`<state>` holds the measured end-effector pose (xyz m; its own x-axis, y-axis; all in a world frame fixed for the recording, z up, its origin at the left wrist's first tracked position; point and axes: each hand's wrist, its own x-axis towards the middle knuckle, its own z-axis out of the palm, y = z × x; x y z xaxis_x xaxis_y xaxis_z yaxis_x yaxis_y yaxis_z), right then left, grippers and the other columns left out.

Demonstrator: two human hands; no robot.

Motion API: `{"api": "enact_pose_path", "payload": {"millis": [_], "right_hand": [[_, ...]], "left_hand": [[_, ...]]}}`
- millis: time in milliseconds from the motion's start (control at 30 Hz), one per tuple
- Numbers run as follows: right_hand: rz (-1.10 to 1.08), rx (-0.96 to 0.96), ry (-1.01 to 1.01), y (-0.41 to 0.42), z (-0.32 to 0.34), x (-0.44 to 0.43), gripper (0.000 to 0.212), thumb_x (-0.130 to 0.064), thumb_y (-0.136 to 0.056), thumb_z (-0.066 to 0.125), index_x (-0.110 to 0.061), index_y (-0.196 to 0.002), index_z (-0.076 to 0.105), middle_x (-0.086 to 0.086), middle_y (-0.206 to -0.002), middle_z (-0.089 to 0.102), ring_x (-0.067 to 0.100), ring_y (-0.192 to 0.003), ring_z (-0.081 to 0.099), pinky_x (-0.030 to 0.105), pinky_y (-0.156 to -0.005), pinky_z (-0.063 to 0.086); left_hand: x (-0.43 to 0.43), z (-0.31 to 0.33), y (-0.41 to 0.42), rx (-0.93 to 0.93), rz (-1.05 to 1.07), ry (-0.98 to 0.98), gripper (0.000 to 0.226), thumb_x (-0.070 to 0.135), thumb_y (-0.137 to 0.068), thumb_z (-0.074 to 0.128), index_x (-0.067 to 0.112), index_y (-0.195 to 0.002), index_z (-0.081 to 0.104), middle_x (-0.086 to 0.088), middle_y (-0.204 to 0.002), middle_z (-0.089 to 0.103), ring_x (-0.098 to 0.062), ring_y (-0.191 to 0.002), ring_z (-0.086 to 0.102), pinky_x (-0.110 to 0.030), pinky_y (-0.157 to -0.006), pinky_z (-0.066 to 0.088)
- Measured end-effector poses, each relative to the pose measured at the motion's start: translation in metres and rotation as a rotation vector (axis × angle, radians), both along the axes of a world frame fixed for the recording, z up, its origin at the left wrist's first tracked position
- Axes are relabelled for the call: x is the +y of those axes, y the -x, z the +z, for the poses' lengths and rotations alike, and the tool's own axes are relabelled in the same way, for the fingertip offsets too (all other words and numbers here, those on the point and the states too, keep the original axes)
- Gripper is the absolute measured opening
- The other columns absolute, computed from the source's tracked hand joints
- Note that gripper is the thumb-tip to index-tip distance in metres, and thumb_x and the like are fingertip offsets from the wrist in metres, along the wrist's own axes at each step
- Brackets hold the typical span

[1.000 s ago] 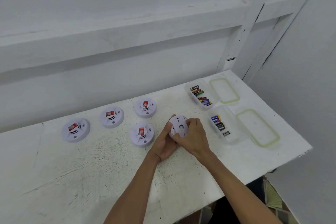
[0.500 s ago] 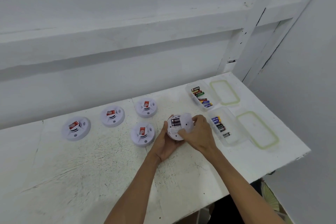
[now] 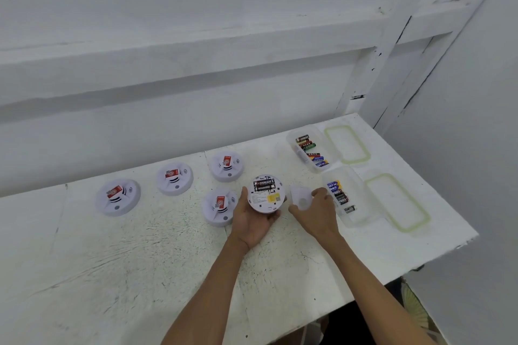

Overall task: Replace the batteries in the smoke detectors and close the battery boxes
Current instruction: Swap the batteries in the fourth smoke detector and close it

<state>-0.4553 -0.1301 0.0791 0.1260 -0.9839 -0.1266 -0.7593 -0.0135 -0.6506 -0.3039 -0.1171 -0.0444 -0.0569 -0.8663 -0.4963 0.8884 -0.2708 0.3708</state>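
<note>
Our left hand [image 3: 253, 221] cups the detector [image 3: 266, 194] back-up, exposing its batteries [image 3: 263, 185]; our right hand [image 3: 316, 213] pinches the detached cover [image 3: 300, 197] aside.

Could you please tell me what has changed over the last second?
The right hand lifted the round white plastic cover off the round white smoke detector and carried it rightward, exposing black batteries. The left hand still holds the detector; everything else stayed put.
</note>
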Motion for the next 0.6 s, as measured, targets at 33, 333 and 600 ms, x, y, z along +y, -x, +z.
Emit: {"api": "enact_pose_path", "payload": {"millis": [33,333,600], "right_hand": [[0.021,0.07,-0.034,0.019,-0.067,-0.022,0.055,-0.026,-0.085,0.074,-0.018,-0.12,0.031,0.016,-0.117,0.051,0.012,-0.102,0.052,0.025,-0.079,0.044],[0.044,-0.258,0.116,0.014,-0.059,-0.032,0.024,-0.027,-0.099,0.056,-0.018,-0.121,0.062,-0.005,-0.109,0.063,-0.001,-0.088,0.061,0.006,-0.069,0.044],[0.002,-0.472,-0.038,0.011,-0.068,-0.032,0.016,-0.029,-0.096,0.064,-0.017,-0.101,0.074,-0.004,-0.087,0.075,0.012,-0.075,0.072,0.031,-0.07,0.061]], "left_hand": [[-0.002,-0.002,0.0,-0.02,-0.008,0.046,0.066,0.059,-0.101,0.038,0.011,-0.144,0.054,-0.022,-0.146,0.056,-0.038,-0.124,0.058,-0.041,-0.084,0.056],[-0.001,0.004,0.004,-0.028,-0.067,0.109,0.074,0.055,-0.086,0.069,0.007,-0.142,0.058,-0.021,-0.147,0.055,-0.038,-0.129,0.057,-0.049,-0.105,0.051],[0.004,0.012,0.005,0.007,-0.038,0.187,0.08,0.039,-0.076,0.081,0.003,-0.143,0.056,-0.025,-0.144,0.055,-0.04,-0.125,0.057,-0.048,-0.102,0.054]]}}
